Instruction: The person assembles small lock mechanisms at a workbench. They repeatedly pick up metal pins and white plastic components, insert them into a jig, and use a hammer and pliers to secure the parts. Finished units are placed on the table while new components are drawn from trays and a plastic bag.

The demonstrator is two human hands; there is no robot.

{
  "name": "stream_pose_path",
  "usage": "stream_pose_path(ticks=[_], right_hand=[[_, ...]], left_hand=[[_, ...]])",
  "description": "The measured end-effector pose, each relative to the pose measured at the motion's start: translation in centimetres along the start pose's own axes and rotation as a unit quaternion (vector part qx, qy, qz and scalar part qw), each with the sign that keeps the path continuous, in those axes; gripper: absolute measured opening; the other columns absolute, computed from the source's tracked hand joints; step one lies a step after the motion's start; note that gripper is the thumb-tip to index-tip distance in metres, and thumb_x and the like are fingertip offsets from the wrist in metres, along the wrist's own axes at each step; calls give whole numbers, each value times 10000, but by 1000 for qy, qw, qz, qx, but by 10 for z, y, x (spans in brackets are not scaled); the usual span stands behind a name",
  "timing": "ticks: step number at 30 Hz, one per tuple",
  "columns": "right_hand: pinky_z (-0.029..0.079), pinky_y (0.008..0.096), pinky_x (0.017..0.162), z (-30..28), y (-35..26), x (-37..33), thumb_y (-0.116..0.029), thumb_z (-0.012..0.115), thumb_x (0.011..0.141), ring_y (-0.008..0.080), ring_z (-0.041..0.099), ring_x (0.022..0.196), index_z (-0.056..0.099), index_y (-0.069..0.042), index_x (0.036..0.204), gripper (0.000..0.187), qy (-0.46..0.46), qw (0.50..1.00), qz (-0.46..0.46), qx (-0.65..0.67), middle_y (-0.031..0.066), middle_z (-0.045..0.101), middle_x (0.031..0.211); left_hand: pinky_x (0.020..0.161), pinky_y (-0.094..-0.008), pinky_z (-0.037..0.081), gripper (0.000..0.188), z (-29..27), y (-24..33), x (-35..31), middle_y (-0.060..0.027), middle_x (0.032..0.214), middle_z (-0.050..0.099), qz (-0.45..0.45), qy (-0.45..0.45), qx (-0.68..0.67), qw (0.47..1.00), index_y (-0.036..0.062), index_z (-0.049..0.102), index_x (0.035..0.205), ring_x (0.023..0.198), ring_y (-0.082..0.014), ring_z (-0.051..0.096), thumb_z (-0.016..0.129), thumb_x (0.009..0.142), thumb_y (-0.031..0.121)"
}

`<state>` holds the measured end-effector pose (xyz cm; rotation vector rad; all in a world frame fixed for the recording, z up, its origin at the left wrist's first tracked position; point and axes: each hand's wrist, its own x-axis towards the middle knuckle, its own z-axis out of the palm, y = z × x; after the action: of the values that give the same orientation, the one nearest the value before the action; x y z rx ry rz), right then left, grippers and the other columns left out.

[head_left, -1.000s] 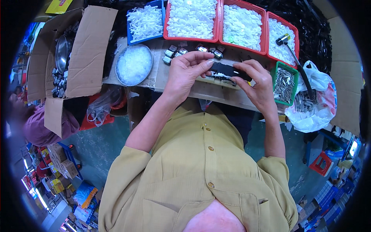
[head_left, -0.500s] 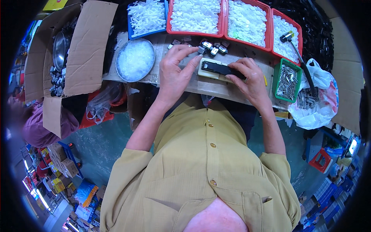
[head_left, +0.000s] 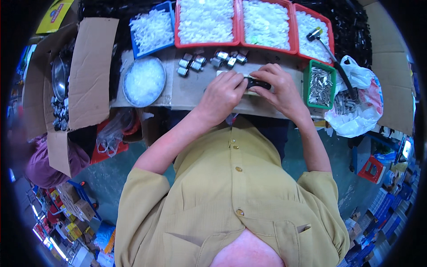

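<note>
Lying mostly hidden under the left hand (head_left: 222, 94) and right hand (head_left: 279, 91): a black part (head_left: 258, 83), its shape and grip impossible to tell.

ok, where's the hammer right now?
In the head view the hammer lies upper right, its head over the rightmost red tray of white parts, the handle running down past the green bin toward the white plastic bag.

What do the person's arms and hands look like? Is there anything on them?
Both arms are bare from above the elbow down. The left hand and right hand wear no gloves, and no rings or watch can be seen. Short, loose sleeves of a mustard-yellow shirt cover the upper arms. The shirt has round buttons down the front and a chest pocket.
</note>
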<state>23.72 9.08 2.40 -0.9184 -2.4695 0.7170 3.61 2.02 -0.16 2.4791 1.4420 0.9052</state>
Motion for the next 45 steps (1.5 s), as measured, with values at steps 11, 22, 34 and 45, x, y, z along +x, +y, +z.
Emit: stream_pose_path(ticks=[11,22,34,45], right_hand=[[509,450,755,-129,139,-25,-197,676,881,314,627,916,629,-36,986,199,84,895,183,-398,129,637,954],[493,433,698,-123,41,-39,-118,620,933,324,621,800,570,-36,1049,151,197,949,77,-235,141,616,901],[530,424,689,-55,-37,-72,-66,633,923,359,687,834,590,-20,1230,313,178,977,27,-111,215,679,956],[532,416,692,-37,-42,-73,7,658,879,340,701,845,607,-24,1291,417,222,964,4,-145,206,691,1110]], left_hand=[[834,-377,537,220,3,-3,0,-149,1024,638,47,16,49,998,-40,684,1007,955,-293,647,654,800,28],[830,-375,540,222,2,-5,-5,-151,1016,647,43,8,54,998,-44,680,1012,949,-294,653,649,804,28],[802,-364,541,213,7,-7,-4,-124,998,630,47,5,66,997,-26,671,1000,938,-271,652,639,804,50],[714,-338,539,219,5,-6,-4,-94,945,609,50,6,72,996,-11,668,990,884,-235,644,635,788,66]])
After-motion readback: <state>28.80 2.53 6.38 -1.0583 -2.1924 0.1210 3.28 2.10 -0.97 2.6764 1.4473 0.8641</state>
